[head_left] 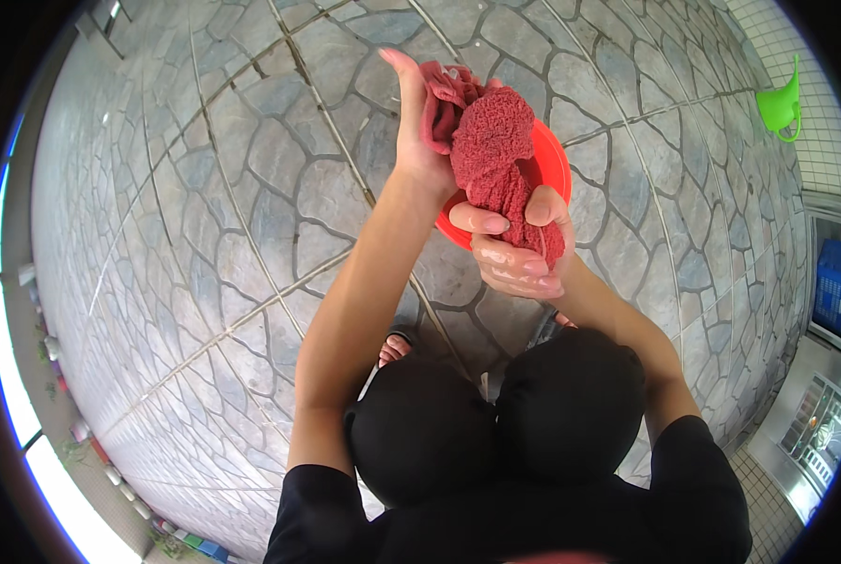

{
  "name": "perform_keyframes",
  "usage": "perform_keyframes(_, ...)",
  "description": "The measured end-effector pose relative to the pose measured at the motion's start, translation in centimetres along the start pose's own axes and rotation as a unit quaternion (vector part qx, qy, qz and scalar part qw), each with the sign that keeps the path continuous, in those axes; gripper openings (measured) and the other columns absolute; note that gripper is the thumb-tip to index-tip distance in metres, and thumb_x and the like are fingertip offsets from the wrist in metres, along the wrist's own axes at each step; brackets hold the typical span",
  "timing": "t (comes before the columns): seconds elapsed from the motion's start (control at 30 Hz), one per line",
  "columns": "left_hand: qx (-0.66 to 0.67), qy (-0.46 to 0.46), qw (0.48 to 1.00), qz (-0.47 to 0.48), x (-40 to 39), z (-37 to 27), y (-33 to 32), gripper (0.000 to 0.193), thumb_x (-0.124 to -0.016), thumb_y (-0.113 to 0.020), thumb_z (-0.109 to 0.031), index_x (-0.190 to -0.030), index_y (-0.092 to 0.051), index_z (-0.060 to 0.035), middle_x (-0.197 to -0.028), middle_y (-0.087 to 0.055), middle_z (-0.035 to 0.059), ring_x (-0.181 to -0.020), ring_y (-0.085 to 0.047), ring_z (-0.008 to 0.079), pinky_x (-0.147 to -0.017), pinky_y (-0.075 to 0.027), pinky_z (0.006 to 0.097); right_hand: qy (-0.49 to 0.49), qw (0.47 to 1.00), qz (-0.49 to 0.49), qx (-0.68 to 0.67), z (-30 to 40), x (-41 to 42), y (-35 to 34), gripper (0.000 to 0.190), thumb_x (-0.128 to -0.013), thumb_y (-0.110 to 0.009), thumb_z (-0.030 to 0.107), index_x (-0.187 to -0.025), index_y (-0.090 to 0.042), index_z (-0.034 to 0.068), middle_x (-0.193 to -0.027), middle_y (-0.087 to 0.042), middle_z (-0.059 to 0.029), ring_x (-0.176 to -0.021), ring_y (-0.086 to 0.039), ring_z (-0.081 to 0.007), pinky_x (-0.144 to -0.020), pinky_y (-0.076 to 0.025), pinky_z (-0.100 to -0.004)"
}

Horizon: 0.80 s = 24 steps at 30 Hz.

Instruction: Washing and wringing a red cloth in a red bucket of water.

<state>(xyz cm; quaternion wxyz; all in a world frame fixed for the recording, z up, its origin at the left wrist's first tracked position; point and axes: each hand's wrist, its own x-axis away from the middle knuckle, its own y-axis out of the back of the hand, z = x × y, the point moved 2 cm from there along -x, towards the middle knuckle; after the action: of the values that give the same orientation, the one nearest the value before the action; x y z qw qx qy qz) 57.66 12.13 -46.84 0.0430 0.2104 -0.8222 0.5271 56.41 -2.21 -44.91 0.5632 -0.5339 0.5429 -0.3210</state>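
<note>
A wet-looking red terry cloth [494, 137] is stretched between my two hands, bunched and partly twisted. Its upper end lies in the palm of my left hand [426, 166], whose thumb points outward and whose other fingers are mostly hidden by the fabric. Wet fingers of my right hand [515, 261] wrap around the lower end. Under the cloth, a round red plastic basin [556, 166] shows its rim at the right and lower left; the cloth and hands cover most of its inside.
Stone-patterned floor tiles [251, 176] surround the basin. My bent knees [427, 430] are close below my hands, with a sandalled foot [394, 349] beside them. A green watering can [780, 106] is near the tiled wall at right. A blue plastic crate [833, 282] sits farther down that side.
</note>
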Motion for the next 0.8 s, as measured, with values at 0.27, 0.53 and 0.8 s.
perform_keyframes(0.27, 0.045, -0.005, 0.996, 0.072, 1.5, 1.2, -0.3, 0.104, -0.075, -0.035, -0.097, -0.122, -0.056, -0.0062, -0.121, -0.060, 0.0099, -0.112, -0.058, 0.0287, -0.100, -0.047, 0.0420, 0.059, 0.998, -0.002, -0.025, 0.5, 1.3, 0.8, 0.028, -0.085, -0.053, 0.028, -0.099, -0.048, 0.004, -0.068, -0.062, -0.0143, -0.043, -0.056, -0.0194, -0.037, -0.047, -0.0263)
perform_keyframes(0.53, -0.127, -0.107, 0.976, 0.141, 2.1, 0.6, -2.1, 0.059, -0.092, -0.074, -0.039, -0.138, -0.047, -0.0149, -0.128, -0.058, 0.0063, -0.121, -0.057, 0.0228, -0.105, -0.047, 0.0419, 0.052, 0.998, 0.030, -0.008, 1.1, 1.4, -0.5, 0.030, -0.083, -0.052, 0.025, -0.102, -0.051, 0.001, -0.067, -0.060, -0.0160, -0.042, -0.054, -0.0216, -0.038, -0.048, -0.0285)
perform_keyframes(0.8, 0.110, -0.001, 0.984, 0.142, -0.5, 0.1, -1.3, 0.033, -0.101, -0.057, -0.045, -0.093, -0.066, -0.0149, -0.088, -0.067, 0.0023, -0.082, -0.067, 0.0220, -0.101, -0.051, 0.0526, 0.008, 0.945, -0.273, 0.178, -1.3, 0.8, -0.6, 0.024, -0.084, -0.060, 0.010, -0.107, -0.056, 0.004, -0.125, -0.063, -0.0281, -0.077, -0.068, -0.0250, -0.051, -0.051, -0.0301)
